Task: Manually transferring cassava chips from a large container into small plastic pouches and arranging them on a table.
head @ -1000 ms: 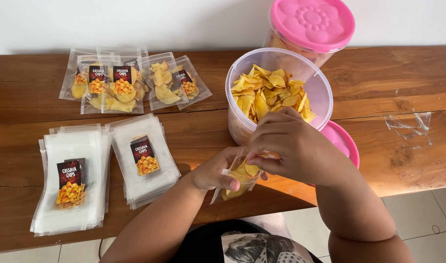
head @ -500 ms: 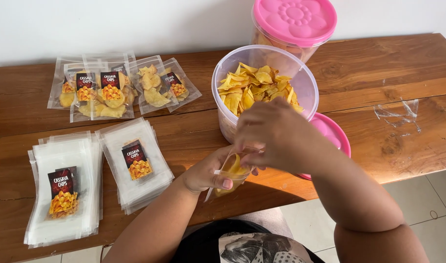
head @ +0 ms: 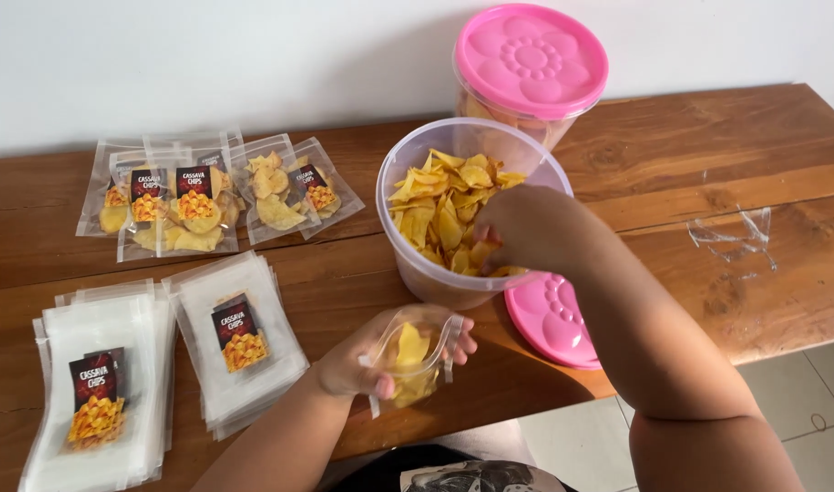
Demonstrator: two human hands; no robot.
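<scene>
- Since the earlier frames, the right hand (head: 517, 228) has left the pouch and is now reaching into the open tub (head: 408, 264), while the left hand (head: 367, 360) has dropped lower with the pouch and moved clear of the tub's wall.
- Curling its fingers around a small clear pouch (head: 409, 360), the left hand is pinching it between thumb and fingertips and holding its mouth open and facing up; a few yellow chips are sitting inside it.
- Dipping over the tub's near rim, the right hand is lying on the chips (head: 440, 205) with its fingers bent down among them; whether it is closing on any chip cannot be told, since the fingertips are hidden.
- Standing on the wooden table (head: 708, 155), the clear tub is about full of yellow chips, just above the held pouch.
- Lying flat by the tub's right base, a pink lid (head: 549, 319) is partly hidden under the right forearm.
- Standing right behind the open tub, a second tub with a pink flower-patterned lid (head: 531, 59) is closed.
- Lying far left near the wall, a cluster of filled pouches (head: 207, 196) is overlapping.
- Sitting near the front edge, two stacks of empty labelled pouches (head: 239, 337) are side by side, well apart from the hands.
</scene>
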